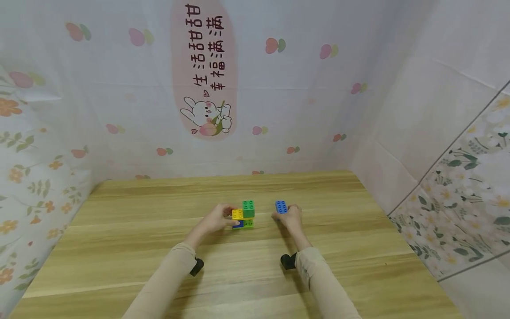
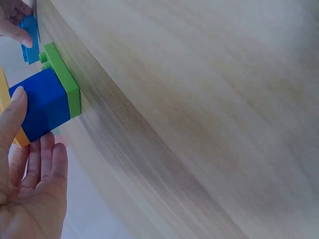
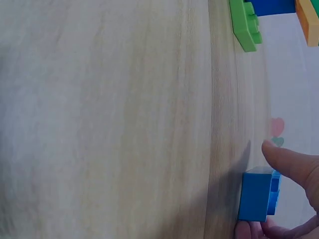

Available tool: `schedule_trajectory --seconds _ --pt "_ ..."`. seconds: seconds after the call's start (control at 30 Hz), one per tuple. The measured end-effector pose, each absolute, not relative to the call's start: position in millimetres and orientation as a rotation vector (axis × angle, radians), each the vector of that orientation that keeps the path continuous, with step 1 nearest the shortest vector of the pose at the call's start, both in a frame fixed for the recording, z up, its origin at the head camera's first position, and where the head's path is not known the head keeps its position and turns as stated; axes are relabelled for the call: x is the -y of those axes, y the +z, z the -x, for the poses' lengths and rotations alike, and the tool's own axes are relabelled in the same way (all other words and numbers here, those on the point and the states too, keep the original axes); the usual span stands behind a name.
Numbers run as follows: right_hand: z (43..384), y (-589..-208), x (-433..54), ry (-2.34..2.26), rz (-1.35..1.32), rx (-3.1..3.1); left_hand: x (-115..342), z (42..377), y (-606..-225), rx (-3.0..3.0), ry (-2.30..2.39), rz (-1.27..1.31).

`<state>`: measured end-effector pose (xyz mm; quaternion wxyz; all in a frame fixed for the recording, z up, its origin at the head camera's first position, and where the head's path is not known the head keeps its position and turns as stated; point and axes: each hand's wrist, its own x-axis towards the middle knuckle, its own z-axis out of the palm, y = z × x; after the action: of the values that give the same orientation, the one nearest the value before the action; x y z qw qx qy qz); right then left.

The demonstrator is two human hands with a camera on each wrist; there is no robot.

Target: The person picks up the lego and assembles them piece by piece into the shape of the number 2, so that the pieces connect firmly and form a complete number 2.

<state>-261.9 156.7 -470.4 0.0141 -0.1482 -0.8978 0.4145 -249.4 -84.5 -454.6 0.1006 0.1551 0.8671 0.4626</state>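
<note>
My left hand [image 1: 217, 218] grips a small stack of toy building bricks from its left side. In the left wrist view the thumb lies against a dark blue brick [image 2: 42, 102], with the fingers on the far side. That brick sits on a light green base piece [image 2: 65, 79]. Above it are a yellow piece [image 1: 237, 214] and a green brick [image 1: 249, 209]. To the right of the stack, my right hand [image 1: 292, 219] is around a lighter blue brick [image 3: 256, 196] on the table. In the right wrist view its thumb stands apart from this brick; the other fingers are close beside it, partly hidden.
The wood-grain table [image 1: 135, 248] runs back to a patterned cloth wall [image 1: 279, 110] with printed writing and a rabbit. Further patterned walls rise at the left and right. A black wrist device [image 1: 288, 261] sits by the right sleeve, another [image 1: 197, 267] by the left sleeve.
</note>
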Motion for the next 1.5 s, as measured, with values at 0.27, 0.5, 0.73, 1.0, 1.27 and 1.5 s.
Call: schedule_trajectory --seconds 0.27,0.5,0.73,1.0,1.27,1.5 --pt "263 -473 -158 1.229 0.45 2.787 86 254 -462 -2.547 1.397 -0.53" --pt "264 -473 -162 1.368 0.465 2.71 81 251 -455 -2.568 1.366 -0.412" --pt "264 -467 -163 1.45 0.421 2.669 84 250 -455 -2.563 1.379 -0.42" --pt "267 -449 -152 1.571 0.234 2.68 85 248 -454 -2.557 1.398 -0.4" --pt "268 -437 -145 1.558 0.03 2.698 85 248 -457 -2.574 1.391 -0.422" --pt "265 -426 -139 1.596 -0.138 2.692 85 249 -460 -2.571 1.394 -0.422"
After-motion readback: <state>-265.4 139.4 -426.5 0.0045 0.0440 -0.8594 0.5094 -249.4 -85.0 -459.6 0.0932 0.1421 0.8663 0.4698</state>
